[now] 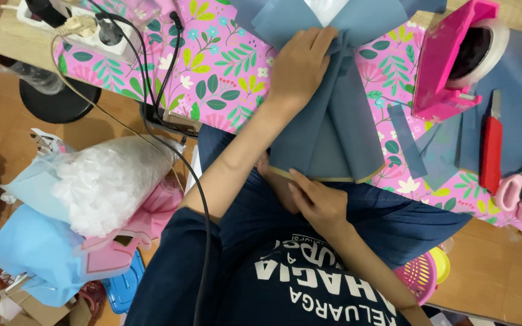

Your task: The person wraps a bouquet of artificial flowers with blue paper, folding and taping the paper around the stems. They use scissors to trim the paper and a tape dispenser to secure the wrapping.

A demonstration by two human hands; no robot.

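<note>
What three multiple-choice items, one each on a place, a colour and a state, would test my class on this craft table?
1. Where does the pink tape dispenser stand?
A. On the floor
B. On the flowered tablecloth, beside the blue-grey sheet
C. On the person's lap

2. What colour is the utility knife?
A. Red
B. Green
C. Black

3. How does the left hand lie?
A. Palm down on the sheet's gathered folds
B. Raised clear of the table
C. Gripping a plug

Answers: B, it sits on the cloth next to the sheet; A, its body is red; A, the palm rests on the folds while the right hand pinches the sheet's lower edge.
</note>
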